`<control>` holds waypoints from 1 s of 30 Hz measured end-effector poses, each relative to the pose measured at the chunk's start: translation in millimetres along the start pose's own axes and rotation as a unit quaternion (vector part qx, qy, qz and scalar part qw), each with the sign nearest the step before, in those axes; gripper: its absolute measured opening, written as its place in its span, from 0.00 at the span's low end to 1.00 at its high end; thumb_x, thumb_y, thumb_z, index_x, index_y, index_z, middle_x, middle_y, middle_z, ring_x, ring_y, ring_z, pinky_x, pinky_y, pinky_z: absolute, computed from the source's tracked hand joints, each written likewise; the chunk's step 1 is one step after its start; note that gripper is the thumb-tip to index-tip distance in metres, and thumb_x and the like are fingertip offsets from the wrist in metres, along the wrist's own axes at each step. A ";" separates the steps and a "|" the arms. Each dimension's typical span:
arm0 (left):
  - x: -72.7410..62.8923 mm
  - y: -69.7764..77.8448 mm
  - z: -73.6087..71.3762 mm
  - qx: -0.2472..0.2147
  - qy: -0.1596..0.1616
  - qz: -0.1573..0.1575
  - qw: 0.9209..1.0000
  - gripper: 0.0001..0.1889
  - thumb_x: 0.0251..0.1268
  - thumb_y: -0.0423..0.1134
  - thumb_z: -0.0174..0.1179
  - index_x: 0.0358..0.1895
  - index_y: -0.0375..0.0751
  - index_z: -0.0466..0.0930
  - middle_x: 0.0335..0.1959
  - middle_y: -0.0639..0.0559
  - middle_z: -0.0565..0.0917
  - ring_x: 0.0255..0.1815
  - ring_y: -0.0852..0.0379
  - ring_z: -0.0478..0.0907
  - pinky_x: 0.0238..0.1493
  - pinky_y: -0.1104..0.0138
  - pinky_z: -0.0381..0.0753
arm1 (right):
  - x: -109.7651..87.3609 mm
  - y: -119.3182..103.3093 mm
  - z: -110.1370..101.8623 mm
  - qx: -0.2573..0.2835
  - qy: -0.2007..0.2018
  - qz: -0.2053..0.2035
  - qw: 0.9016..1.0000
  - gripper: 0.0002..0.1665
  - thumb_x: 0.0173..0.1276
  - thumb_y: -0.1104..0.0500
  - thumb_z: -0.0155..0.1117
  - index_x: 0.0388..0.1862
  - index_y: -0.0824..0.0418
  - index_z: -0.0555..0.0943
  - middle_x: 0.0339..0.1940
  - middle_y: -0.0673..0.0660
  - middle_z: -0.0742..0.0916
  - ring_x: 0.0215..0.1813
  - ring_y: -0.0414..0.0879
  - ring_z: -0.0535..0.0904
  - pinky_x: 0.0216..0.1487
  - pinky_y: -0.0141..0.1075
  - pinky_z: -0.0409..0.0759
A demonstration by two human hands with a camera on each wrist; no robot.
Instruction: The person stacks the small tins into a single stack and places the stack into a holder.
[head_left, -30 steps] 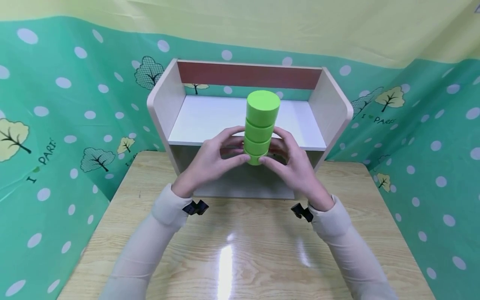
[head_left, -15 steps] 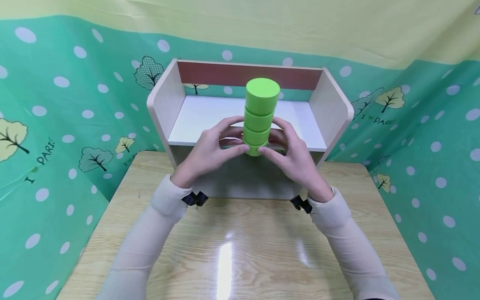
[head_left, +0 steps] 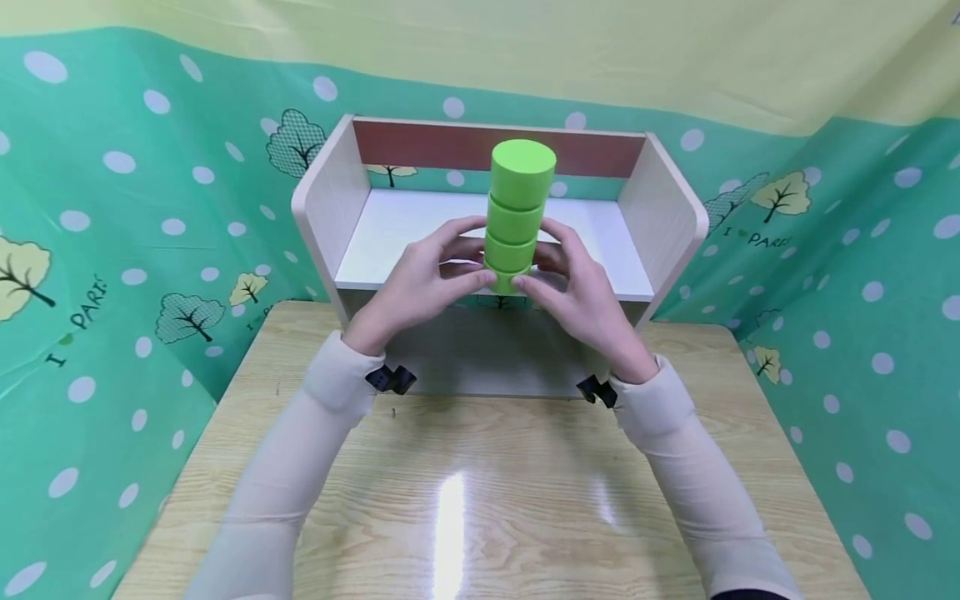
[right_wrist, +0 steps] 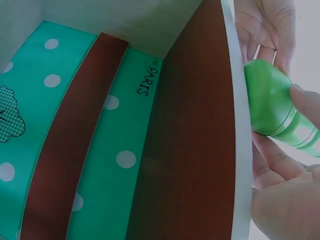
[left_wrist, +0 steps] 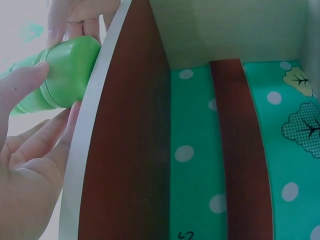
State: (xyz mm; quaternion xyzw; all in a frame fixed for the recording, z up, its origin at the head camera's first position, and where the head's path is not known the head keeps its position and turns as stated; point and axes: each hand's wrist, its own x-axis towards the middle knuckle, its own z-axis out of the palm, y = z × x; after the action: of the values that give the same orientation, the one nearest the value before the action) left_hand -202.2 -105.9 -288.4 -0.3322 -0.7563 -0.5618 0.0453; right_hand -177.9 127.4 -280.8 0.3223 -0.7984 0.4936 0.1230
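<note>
Between my two hands stands a tall bright-green cylinder stack [head_left: 512, 223], in several round sections with a wider, flat-topped one at the top. My left hand [head_left: 420, 283] grips its lower part from the left, thumb on the near side and fingers behind. From the right, my right hand [head_left: 588, 300] holds it the same way. In the head view its bottom overlaps the front edge of the white upper shelf [head_left: 435, 225]. Both wrist views show the green lower end [left_wrist: 70, 72] right at the shelf board's pale edge [right_wrist: 239, 125], with fingers of both hands around it.
The shelf unit has a left side panel [head_left: 330, 200], a right side panel [head_left: 663, 217] and a reddish-brown back rail [head_left: 427, 146]. Below is a lower board [head_left: 487, 358]. The unit stands on a wooden table [head_left: 540, 500] before a patterned green curtain [head_left: 150, 250].
Both hands have carried the green cylinder stack upward in the head view, away from me and toward the shelf. Their grip on it looks the same.
</note>
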 end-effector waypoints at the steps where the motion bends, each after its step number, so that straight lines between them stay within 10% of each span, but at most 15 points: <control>1: 0.7 -0.1 -0.4 0.001 -0.002 -0.001 1.000 0.34 0.65 0.36 0.69 0.73 0.45 0.66 0.59 0.47 0.82 0.57 0.58 0.80 0.57 0.66 0.82 | 0.8 -0.8 0.1 -0.001 -0.001 0.004 1.000 0.43 0.67 0.72 0.67 0.76 0.66 0.58 0.60 0.67 0.82 0.61 0.57 0.79 0.65 0.51 0.76; 30: 14.9 -1.5 -9.7 0.040 -0.022 -0.064 0.997 0.33 0.71 0.41 0.63 0.75 0.45 0.61 0.65 0.47 0.77 0.63 0.59 0.75 0.63 0.66 0.77 | 21.8 20.4 0.4 -0.046 -0.028 0.052 0.997 0.43 0.72 0.57 0.67 0.79 0.54 0.56 0.63 0.56 0.82 0.51 0.47 0.82 0.53 0.41 0.84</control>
State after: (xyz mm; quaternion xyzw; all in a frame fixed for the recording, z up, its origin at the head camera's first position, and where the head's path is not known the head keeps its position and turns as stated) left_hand -217.6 -108.0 -279.5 -0.2931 -0.7985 -0.5259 0.0059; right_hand -207.4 124.8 -284.2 0.2885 -0.8390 0.4526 0.0893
